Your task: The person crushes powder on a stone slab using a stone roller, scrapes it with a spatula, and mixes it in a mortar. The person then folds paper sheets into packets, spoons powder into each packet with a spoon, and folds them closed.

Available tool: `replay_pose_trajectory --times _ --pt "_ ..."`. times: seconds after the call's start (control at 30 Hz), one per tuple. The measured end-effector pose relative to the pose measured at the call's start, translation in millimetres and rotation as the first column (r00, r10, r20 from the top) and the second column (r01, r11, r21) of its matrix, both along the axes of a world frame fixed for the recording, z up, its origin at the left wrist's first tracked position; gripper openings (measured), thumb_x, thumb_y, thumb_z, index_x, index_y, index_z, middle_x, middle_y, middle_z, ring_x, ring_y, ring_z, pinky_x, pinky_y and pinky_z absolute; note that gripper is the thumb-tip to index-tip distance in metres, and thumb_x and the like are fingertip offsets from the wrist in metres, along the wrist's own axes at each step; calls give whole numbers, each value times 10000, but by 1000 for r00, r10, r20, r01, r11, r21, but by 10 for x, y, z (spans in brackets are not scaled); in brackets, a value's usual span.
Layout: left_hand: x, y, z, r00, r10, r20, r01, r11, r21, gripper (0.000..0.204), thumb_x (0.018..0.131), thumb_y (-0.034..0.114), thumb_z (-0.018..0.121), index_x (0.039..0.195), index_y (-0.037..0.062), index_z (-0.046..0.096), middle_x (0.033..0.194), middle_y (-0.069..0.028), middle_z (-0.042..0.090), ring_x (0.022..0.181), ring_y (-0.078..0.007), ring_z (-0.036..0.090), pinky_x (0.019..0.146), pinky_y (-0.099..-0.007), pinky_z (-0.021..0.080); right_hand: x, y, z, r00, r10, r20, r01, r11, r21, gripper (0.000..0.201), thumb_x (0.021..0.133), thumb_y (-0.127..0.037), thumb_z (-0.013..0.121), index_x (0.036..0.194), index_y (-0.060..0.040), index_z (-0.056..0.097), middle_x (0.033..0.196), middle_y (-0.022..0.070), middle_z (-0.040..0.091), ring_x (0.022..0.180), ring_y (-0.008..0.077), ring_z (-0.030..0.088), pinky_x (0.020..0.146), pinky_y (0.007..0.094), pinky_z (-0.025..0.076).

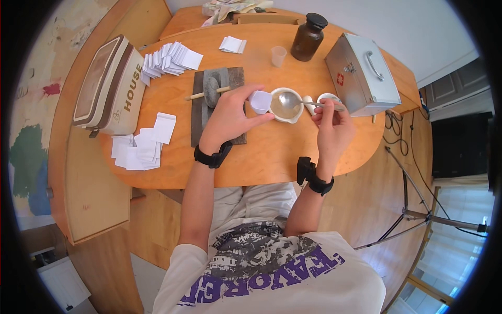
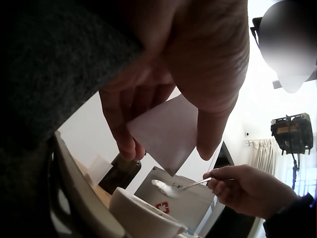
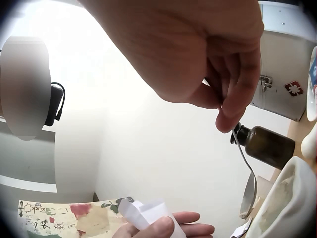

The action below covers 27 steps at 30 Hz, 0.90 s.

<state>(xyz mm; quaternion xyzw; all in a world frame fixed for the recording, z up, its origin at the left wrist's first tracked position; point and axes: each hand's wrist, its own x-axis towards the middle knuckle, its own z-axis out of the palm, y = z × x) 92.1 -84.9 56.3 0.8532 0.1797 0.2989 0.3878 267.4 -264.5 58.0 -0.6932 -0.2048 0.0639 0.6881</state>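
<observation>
My left hand (image 1: 230, 115) pinches a small folded white paper packet (image 1: 260, 102) between thumb and fingers, at the left rim of a white mortar (image 1: 287, 120). In the right wrist view the packet (image 3: 157, 218) has an open folded top. My right hand (image 1: 334, 125) grips the thin handle of a metal spoon (image 1: 289, 100), its bowl over the mortar. Whitish powder (image 2: 166, 188) lies on the spoon in the left wrist view. Pale residue coats the mortar's inside. Beside the mortar lies a white pestle (image 1: 309, 104), with a small white dish (image 1: 328, 97) partly behind my right fingers.
A stone grinding wheel with a wooden handle (image 1: 196, 96) stands on a dark slab left of the mortar. Paper packets (image 1: 149, 146) lie in piles at left. Behind are a clear cup (image 1: 278, 56), a brown jar (image 1: 308, 39), a metal first-aid box (image 1: 361, 73) and a HOUSE case (image 1: 112, 86).
</observation>
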Motion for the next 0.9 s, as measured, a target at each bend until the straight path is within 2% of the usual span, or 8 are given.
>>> replay_pose_trajectory --times 0.3,0.43,0.57,0.63,0.67,0.73,0.8,0.9 --pt "37 -19 -22 1000 16 -10 -16 998 63 612 853 280 999 1339 14 740 1146 -185 825 1012 -368 797 912 -410 620 -463 1 478 984 25 174 -63 975 213 173 1150 -109 706 1130 29 808 876 80 799 718 125 757 680 258 591" --pt "19 -22 64 999 -16 -51 13 998 -62 675 847 330 991 1352 -32 728 1225 -220 810 1116 -411 779 980 -457 613 -519 33 424 908 88 409 -139 985 97 80 1095 -11 743 1103 30 811 884 81 809 752 135 788 700 269 602" --pt "25 -11 1 1000 2 -8 -2 999 -41 671 848 324 992 1356 -24 728 1222 -220 810 1113 -410 781 975 -453 615 -488 19 407 797 112 593 -160 987 29 72 1087 11 742 1100 28 811 899 88 815 753 143 790 696 270 606" --pt "35 -12 -26 998 22 59 -24 999 32 633 836 274 1013 1339 14 730 1132 -180 829 1001 -358 802 902 -410 622 -477 9 400 758 129 639 -178 984 13 70 1084 24 743 1114 36 806 905 91 816 757 141 785 705 269 605" --pt "30 -18 -23 998 23 59 -24 999 32 633 836 274 1013 1339 14 730 1132 -180 829 1001 -358 802 902 -410 622 -488 8 385 758 129 639 -179 984 13 70 1084 24 743 1114 36 806 905 91 816 757 141 785 705 269 605" --pt "29 -21 -6 998 32 61 -34 999 27 635 838 284 1018 1337 13 733 1114 -177 830 981 -332 805 892 -406 620 -500 21 344 937 -3 350 -91 963 253 89 1104 -1 731 1133 50 798 906 94 813 754 138 777 705 268 598" --pt "21 -16 -20 997 43 60 -44 999 11 635 839 289 1020 1336 13 736 1101 -172 830 971 -315 805 885 -403 619 -402 -10 319 946 -41 323 -49 963 266 127 1129 -38 714 1143 62 791 902 98 812 755 135 775 701 270 606" --pt "6 -7 -29 997 45 65 -45 999 -5 638 839 299 1025 1334 14 742 1078 -161 830 951 -282 803 872 -394 617 -238 -18 231 920 7 391 8 999 -36 127 1121 -63 725 1144 38 799 892 97 820 745 143 788 694 279 618"
